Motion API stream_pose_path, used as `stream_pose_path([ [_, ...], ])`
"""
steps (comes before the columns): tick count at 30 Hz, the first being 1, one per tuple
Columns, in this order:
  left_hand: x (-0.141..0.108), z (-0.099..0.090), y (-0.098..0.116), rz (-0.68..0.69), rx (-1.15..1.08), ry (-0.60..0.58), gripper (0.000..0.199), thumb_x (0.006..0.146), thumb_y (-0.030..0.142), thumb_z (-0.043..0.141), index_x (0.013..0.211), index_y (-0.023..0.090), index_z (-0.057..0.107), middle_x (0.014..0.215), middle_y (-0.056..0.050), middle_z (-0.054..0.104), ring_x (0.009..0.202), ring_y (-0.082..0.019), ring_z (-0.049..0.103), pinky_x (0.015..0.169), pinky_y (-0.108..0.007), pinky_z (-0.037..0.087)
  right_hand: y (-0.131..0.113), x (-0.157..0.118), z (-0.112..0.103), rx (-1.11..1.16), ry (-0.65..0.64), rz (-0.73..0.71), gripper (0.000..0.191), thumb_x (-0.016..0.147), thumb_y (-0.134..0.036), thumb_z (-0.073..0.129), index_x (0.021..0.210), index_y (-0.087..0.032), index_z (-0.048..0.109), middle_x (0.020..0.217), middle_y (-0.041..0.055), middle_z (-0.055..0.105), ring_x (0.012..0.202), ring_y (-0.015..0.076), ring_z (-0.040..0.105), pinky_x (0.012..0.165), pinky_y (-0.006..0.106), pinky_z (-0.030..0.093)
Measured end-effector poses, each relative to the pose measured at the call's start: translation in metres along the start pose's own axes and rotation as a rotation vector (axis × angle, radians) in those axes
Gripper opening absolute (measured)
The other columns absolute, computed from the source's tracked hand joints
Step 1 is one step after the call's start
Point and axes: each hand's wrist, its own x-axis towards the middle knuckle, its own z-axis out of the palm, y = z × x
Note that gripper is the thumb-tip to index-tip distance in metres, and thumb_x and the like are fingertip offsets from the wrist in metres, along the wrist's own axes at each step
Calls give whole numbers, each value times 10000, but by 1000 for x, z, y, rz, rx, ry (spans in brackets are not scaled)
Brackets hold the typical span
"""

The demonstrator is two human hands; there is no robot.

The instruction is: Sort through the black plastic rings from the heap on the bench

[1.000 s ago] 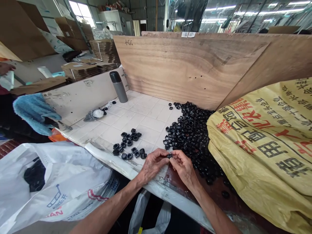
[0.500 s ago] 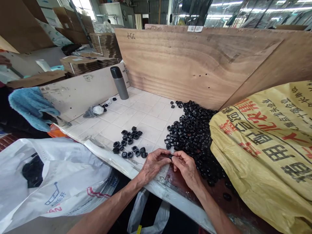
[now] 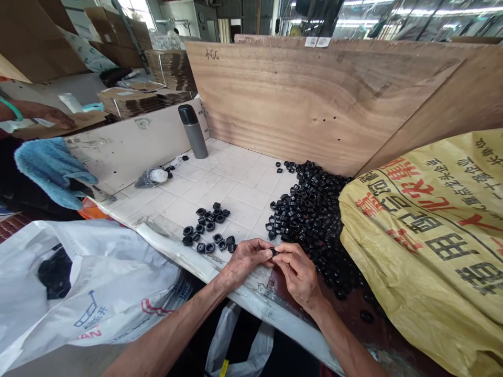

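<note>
Between the fingertips of my left hand (image 3: 248,258) and my right hand (image 3: 297,271) is a small black plastic cap (image 3: 274,252), mostly covered by the fingers. Both hands are closed in a pinch on it, close to the table's front edge. To the right and beyond my right hand spreads a large heap of small black ring-shaped parts (image 3: 314,204). A looser group of black caps (image 3: 210,226) lies on the white tabletop, left of and beyond my left hand.
A grey flask (image 3: 194,137) stands near the back left corner, with a small clear bag (image 3: 151,178) before it. A yellow sack (image 3: 432,235) leans over the right side. A white sack (image 3: 118,283) sits at the left front. A wooden board (image 3: 314,99) walls the back.
My hands stay together at the same spot, the right fingers shifted slightly around the cap. Another person's hand has come into view at the far left.
</note>
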Motion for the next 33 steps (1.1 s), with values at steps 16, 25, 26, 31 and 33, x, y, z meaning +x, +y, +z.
stream_pose_path([
  [16,0,3,-3,161,102,23,243,763,287,810,938,154,705,947,-44,659,900,-167,605,875,-302,473,-10,13,-1,396,115,575,206,748,-314,788,887,-213,674,883,15,648,755,164,630,702,261,545],
  [25,-1,5,-4,136,98,63,279,719,301,839,914,153,704,927,-38,675,871,-165,618,861,-302,483,-4,7,0,221,103,379,107,856,-259,675,958,-227,686,1020,56,668,936,207,655,824,307,552],
  [26,-1,5,-3,114,88,59,285,721,308,837,918,152,702,923,-41,684,862,-166,625,860,-307,486,-3,5,0,207,101,372,129,857,-252,673,985,-230,677,1026,56,671,935,208,657,838,315,551],
  [31,-2,4,-2,62,74,36,281,745,319,820,935,145,705,909,-47,707,833,-162,641,854,-309,491,-3,4,0,165,87,362,143,865,-239,661,1007,-237,643,985,39,678,892,200,665,831,317,554],
  [33,-2,3,-3,87,86,35,270,757,314,811,945,153,703,929,-45,701,853,-163,641,854,-303,494,-3,4,0,113,86,336,121,878,-250,655,999,-237,645,971,37,674,883,197,661,825,313,551],
])
